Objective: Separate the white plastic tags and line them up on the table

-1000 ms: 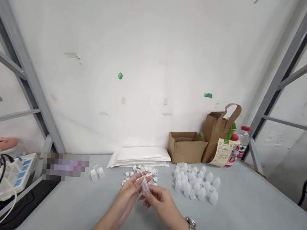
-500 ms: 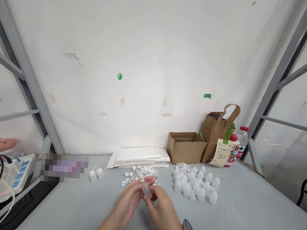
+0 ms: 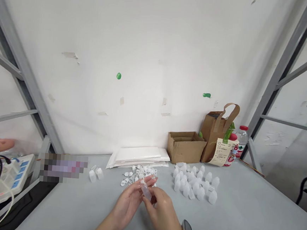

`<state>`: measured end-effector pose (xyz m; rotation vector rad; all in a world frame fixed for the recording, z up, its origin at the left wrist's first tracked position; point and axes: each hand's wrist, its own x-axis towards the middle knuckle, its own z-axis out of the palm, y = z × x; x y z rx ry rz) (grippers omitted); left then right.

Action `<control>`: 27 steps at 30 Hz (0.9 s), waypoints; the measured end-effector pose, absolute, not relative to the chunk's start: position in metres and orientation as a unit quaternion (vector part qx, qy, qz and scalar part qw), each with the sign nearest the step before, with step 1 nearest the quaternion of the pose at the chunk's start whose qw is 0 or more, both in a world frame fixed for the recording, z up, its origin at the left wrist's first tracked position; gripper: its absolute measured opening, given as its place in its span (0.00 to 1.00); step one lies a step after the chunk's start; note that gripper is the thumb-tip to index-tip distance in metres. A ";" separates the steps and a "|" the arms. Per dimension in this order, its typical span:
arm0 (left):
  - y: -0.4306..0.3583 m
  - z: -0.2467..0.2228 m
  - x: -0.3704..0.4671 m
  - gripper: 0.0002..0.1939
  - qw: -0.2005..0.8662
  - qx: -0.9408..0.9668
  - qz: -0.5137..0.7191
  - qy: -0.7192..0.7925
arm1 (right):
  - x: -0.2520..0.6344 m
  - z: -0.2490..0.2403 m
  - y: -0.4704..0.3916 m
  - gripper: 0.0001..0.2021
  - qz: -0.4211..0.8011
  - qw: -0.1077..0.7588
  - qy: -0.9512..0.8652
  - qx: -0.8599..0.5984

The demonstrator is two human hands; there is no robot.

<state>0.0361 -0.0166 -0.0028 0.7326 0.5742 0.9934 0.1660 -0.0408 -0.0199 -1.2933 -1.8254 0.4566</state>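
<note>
A small translucent plastic bottle [image 3: 146, 191] is held tilted between my two hands, low in the middle of the view. My left hand [image 3: 131, 200] supports its upper end with the fingers. Around the lower part, the thumb and fingers of my right hand [image 3: 161, 204] are closed. Just beyond my fingertips lies a pile of small white caps with loops [image 3: 138, 174]. To the right stand and lie several similar translucent bottles [image 3: 195, 185]. Two bottles with white caps and loops [image 3: 96, 174] are on the left of the table.
Behind the caps lies a stack of flat white packets [image 3: 139, 155]. A cardboard box [image 3: 186, 149], a brown paper bag [image 3: 212, 137] and a red-capped water bottle [image 3: 242, 139] stand along the wall. A power strip [image 3: 18, 178] with cables sits at the far left of the grey table [image 3: 77, 208].
Both hands keep hold of the bottle in almost the same place. The view has shifted very slightly; nothing else has visibly moved.
</note>
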 end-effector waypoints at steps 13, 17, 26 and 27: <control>-0.018 0.004 0.035 0.18 0.768 0.358 0.460 0.264 | 0.167 -0.005 -0.041 0.08 0.351 0.452 -0.660 -0.487; -0.015 0.001 0.032 0.21 0.786 0.354 0.447 0.240 | 0.169 -0.004 -0.039 0.10 0.381 0.462 -0.652 -0.466; -0.016 0.004 0.034 0.20 0.772 0.366 0.454 0.254 | 0.169 -0.007 -0.035 0.11 0.417 0.466 -0.636 -0.452; -0.016 0.004 0.034 0.20 0.771 0.368 0.454 0.254 | 0.169 -0.006 -0.036 0.11 0.416 0.466 -0.637 -0.451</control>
